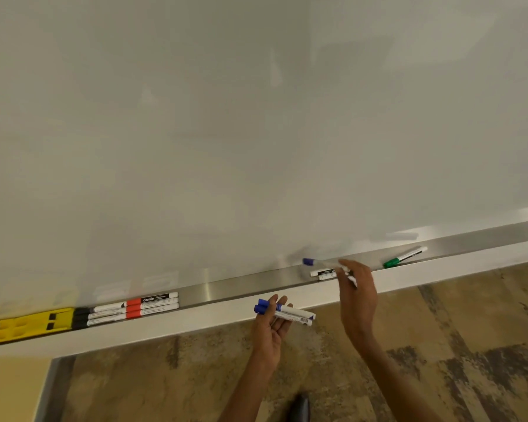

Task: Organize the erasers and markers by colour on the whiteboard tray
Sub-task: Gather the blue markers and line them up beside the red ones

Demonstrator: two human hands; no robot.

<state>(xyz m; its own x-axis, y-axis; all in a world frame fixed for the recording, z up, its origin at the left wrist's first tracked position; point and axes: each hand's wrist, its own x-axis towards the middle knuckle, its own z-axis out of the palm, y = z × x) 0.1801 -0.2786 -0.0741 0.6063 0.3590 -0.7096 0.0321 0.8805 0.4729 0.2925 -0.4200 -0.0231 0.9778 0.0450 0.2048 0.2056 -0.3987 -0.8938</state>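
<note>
A metal whiteboard tray (241,289) runs across the view. My left hand (270,324) holds two blue-capped markers (287,312) below the tray's front lip. My right hand (355,287) pinches a third blue-capped marker (313,262), blurred, lifted over the tray. Under it lie two white markers with black labels (322,274). A green-capped marker (404,257) lies further right. At the left, two yellow erasers (28,325) sit beside a group of black-capped markers (101,315) and red-capped markers (153,306).
The whiteboard (256,117) fills the upper view, blank. Below the tray is a patterned brown floor (439,345). A dark shoe tip (299,406) shows at the bottom edge. A yellow wall (9,391) is at lower left.
</note>
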